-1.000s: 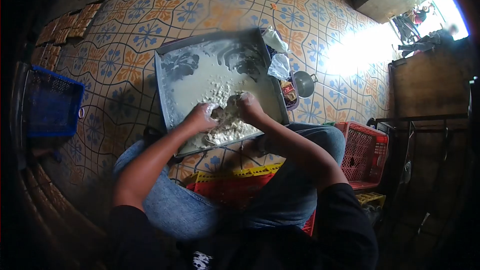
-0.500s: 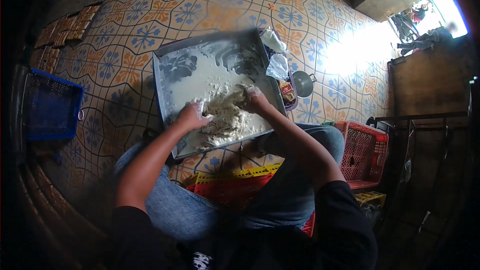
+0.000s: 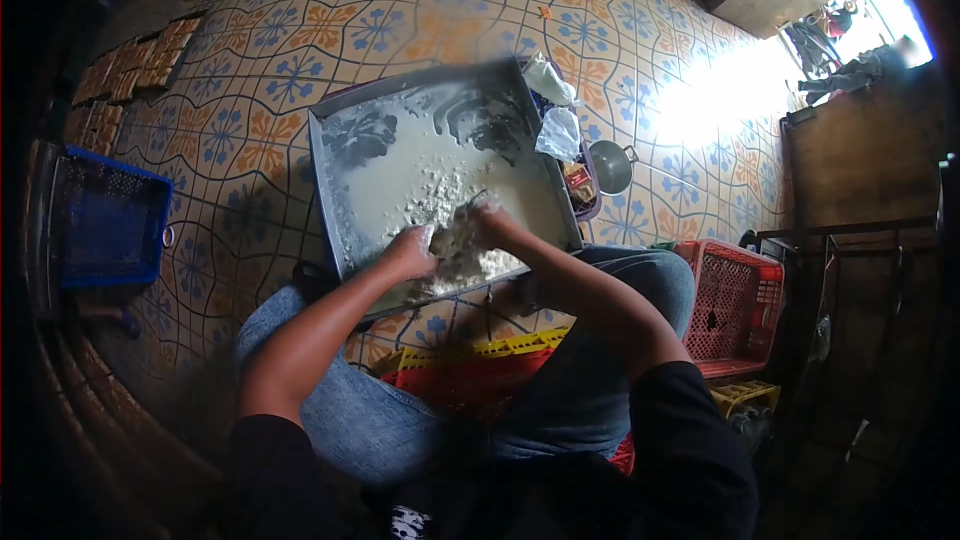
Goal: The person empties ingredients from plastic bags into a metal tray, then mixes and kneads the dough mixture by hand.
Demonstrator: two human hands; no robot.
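Observation:
A wide grey metal tray lies in front of my knees, coated with pale wet batter and flour. A lumpy, crumbly mass of dough sits in its near half. My left hand presses into the dough from the left, fingers curled into it and partly hidden. On the other side my right hand is closed around dough, its knuckles smeared white. The hands are close together, with dough between them. Thin batter and bare swirls cover the far part of the tray.
Right of the tray are a crate with white plastic bags and a metal pan. A red crate stands by my right knee. A blue crate is at the left, and baked goods lie beyond it.
My hands have drawn closer together in the dough; the left moved right and down, the right moved left and down. The dough between them is gathered in.

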